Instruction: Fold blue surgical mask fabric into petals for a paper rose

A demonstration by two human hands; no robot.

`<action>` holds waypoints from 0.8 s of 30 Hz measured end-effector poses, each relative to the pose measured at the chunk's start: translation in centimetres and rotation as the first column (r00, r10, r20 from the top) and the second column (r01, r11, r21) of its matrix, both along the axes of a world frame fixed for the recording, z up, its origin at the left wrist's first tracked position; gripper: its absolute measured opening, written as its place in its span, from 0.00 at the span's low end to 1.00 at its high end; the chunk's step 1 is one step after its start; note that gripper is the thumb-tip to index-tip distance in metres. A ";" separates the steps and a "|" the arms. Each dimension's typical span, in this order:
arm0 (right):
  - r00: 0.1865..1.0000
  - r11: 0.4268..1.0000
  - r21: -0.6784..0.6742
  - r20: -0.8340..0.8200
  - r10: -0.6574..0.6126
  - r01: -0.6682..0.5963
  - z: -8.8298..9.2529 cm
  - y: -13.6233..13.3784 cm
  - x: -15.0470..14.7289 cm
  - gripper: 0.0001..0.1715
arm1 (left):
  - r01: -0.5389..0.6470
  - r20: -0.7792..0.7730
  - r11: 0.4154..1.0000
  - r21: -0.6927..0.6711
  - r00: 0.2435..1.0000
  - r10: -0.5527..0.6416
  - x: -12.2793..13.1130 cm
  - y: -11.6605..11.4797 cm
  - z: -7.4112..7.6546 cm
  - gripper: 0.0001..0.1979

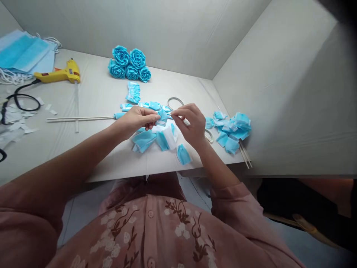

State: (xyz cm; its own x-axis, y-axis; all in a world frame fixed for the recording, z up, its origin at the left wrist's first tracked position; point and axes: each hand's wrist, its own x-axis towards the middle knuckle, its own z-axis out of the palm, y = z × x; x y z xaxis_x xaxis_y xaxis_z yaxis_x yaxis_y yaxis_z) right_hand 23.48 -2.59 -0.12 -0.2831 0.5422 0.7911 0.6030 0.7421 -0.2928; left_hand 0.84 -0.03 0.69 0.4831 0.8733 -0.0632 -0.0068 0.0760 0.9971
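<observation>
Between my two hands is a small piece of blue mask fabric (162, 118). My left hand (139, 118) pinches it from the left, thumb against fingers. On its right side my right hand (191, 121) pinches with thumb and forefinger at the edge of the piece; a tiny whitish bit shows at those fingertips. Below lie loose blue and white fabric pieces (145, 139), with one separate blue piece (184, 154) nearer the table edge. Scissors (175, 103) lie partly hidden behind and under my right hand, their handle loops showing.
Blue fabric roses (131, 67) stand at the back, with folded blue strips (134, 92) before them. Left are a yellow glue gun (60, 74), its black cable, thin sticks (83, 119), face masks (25, 52) and white scraps (16, 119). A blue fabric pile (234, 128) lies right.
</observation>
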 end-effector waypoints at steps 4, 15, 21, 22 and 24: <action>0.991 0.959 0.283 0.131 -0.027 -0.011 -0.4 0.9 -0.5 0.07 | 0.001 -0.014 1.000 0.001 1.000 -0.001 0.0 -0.1 0.4 0.13; 0.986 0.900 0.433 0.167 -0.027 -0.049 -0.5 1.3 -0.7 0.07 | -0.006 -0.018 1.000 -0.027 1.000 0.005 0.0 -0.1 0.3 0.11; 0.981 0.917 0.396 0.192 -0.026 -0.054 -1.1 1.4 -0.5 0.08 | -0.011 -0.018 0.999 -0.050 1.000 0.010 0.0 0.0 0.1 0.10; 0.979 0.919 0.391 0.201 -0.020 -0.061 -1.1 1.4 -0.5 0.08 | -0.008 -0.013 0.999 -0.054 1.000 0.008 0.0 0.0 0.1 0.10; 0.978 0.919 0.386 0.207 -0.005 -0.077 -1.1 1.4 -0.5 0.09 | -0.005 -0.001 0.998 -0.065 1.000 0.005 0.0 0.1 -0.1 0.10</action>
